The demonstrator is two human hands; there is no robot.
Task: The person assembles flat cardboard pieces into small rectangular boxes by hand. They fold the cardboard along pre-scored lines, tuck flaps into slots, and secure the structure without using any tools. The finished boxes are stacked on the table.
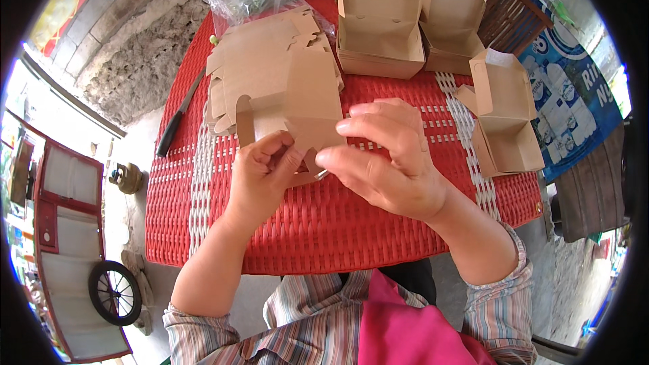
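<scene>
Formed boxes [380, 44] stand upper right, flat cardboard [253, 64] lies left of upper centre; left hand [260, 179] pinches a half-folded box [314, 105], right hand [392, 159] half-open, grip apparently empty.

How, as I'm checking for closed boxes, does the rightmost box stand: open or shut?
Open. The rightmost box has its lid raised, its inside showing.

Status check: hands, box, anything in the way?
Left hand pinching part-folded box. Right hand open beside it. Box unfinished, over flat cardboard stack. Nothing visibly blocking; knife off to the left, apart from hands.
</scene>
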